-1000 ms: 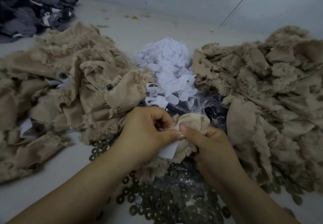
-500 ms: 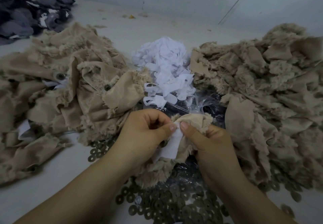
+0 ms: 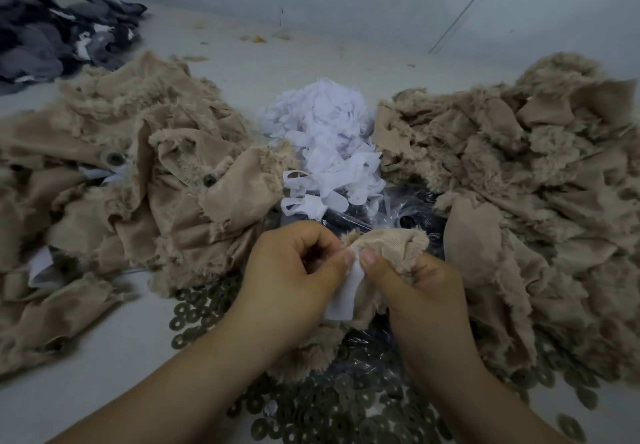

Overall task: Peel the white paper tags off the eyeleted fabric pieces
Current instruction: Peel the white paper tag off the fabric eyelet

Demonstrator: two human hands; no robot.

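A small tan fuzzy fabric piece [image 3: 391, 246] is held up over the table's middle. My right hand [image 3: 415, 288] grips it, thumb pressed near its top edge. A white paper tag [image 3: 343, 300] hangs from the fabric between my hands. My left hand [image 3: 294, 270] pinches the tag's upper end between thumb and curled fingers, right against my right thumb. Any eyelet on this piece is hidden.
Tan fabric heaps lie on the left [image 3: 121, 184] and right [image 3: 519, 184]. A pile of peeled white tags [image 3: 325, 146] sits behind my hands. Metal eyelet rings [image 3: 329, 409] spill from a clear plastic bag [image 3: 408, 211] near me. Dark grey fabric [image 3: 52, 38] lies far left.
My two thumbs have drawn close together at the tag's top, and the tag now hangs down more freely from the fabric. The piles have not moved.
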